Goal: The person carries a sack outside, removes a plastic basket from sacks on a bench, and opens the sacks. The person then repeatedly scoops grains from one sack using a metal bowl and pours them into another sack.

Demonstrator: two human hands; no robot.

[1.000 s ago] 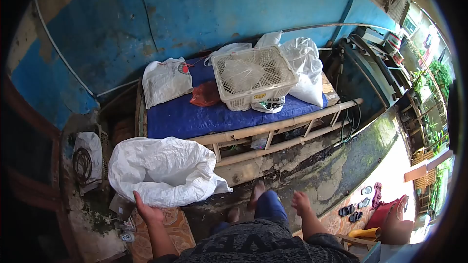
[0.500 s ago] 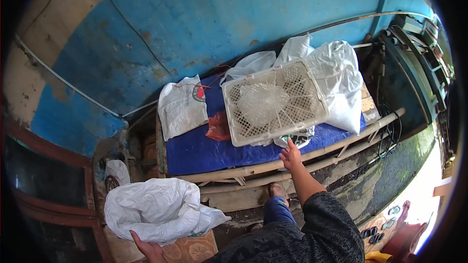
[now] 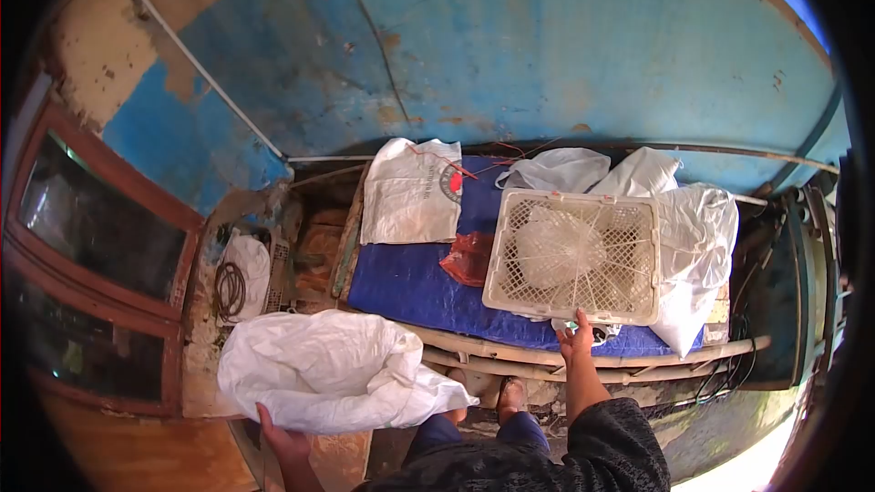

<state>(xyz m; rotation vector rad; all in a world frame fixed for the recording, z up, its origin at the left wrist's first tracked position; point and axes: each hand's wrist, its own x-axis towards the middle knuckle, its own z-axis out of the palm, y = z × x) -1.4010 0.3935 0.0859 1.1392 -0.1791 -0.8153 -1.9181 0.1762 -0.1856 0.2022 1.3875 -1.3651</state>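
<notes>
A white woven sack point(image 3: 319, 369) with its mouth open lies at the lower left. My left hand point(image 3: 284, 440) is at its near edge, thumb up and apart from the fingers. My right hand point(image 3: 575, 339) is at the near edge of a white plastic basket point(image 3: 572, 305), one finger raised at the rim; whether it grips the rim cannot be made out. Clear plastic point(image 3: 556, 251) shows within the basket. The basket sits on a blue tarp point(image 3: 410, 296), beside a red plastic bag point(image 3: 468, 260).
A flat printed sack point(image 3: 412, 196) lies at the tarp's left. Filled white bags point(image 3: 697, 251) stand right of and behind the basket. Bamboo poles point(image 3: 510, 355) run along the front edge. A coiled cable point(image 3: 231, 290) is at the left, near a wood-framed window point(image 3: 109, 210).
My right hand has moved from beside my body up to the basket's near edge. The view has turned and shifted. My left hand remains by the woven sack.
</notes>
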